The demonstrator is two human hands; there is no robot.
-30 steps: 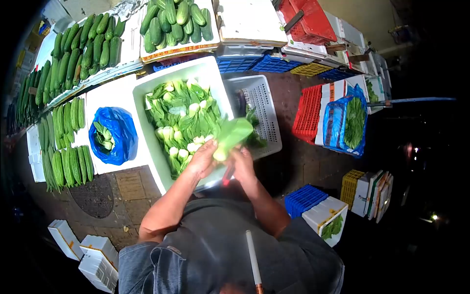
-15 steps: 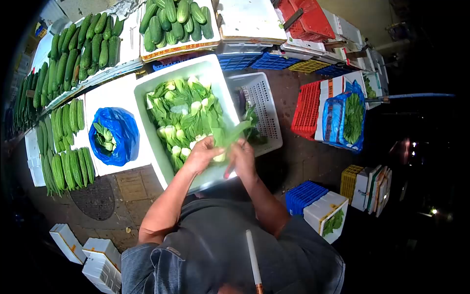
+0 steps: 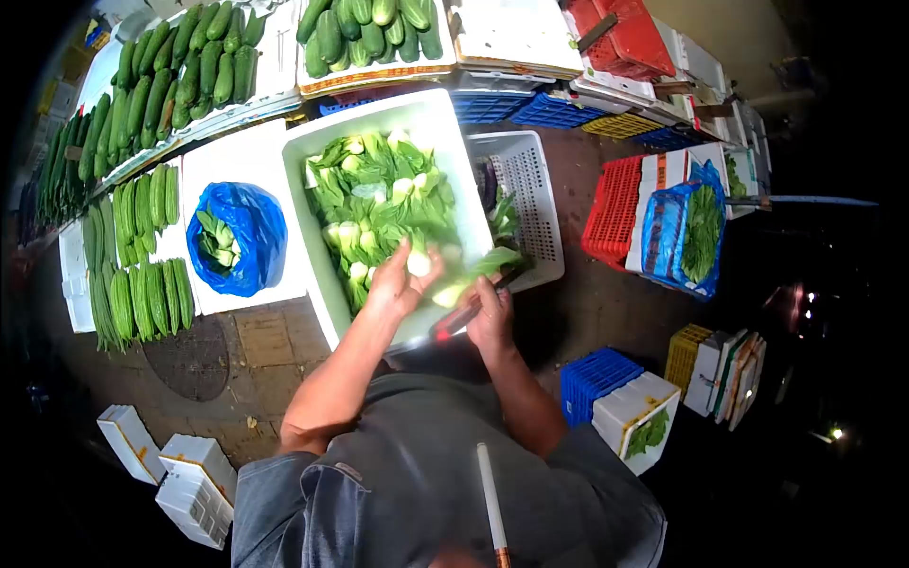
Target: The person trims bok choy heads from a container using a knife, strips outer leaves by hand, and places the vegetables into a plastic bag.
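Note:
My left hand (image 3: 401, 286) is over the near part of a pale green tub (image 3: 379, 357), thumb and fingers around the white base of a bok choy (image 3: 417, 262). Several more bok choy (image 3: 379, 194) fill the tub. By the tub's right wall, my right hand (image 3: 490, 317) is closed on a dark-handled tool with a red end (image 3: 454, 322), which looks like a knife; its blade is mostly hidden. A loose bok choy leaf (image 3: 497, 259) lies against the fingers of that hand. Motion blurs the area between both hands.
A perforated white basket (image 3: 535, 204) with dark vegetables adjoins the tub's right side. To the left, a blue bag (image 3: 251, 241) of greens sits on a white surface near ridged gourds (image 3: 147, 303). Cucumbers (image 3: 374, 33) lie behind. Crates and a red basket (image 3: 611, 213) stand right.
My hands have moved apart; before, they met over one bok choy. The right hand now has a separate leaf at its fingers. The whole view has shifted slightly.

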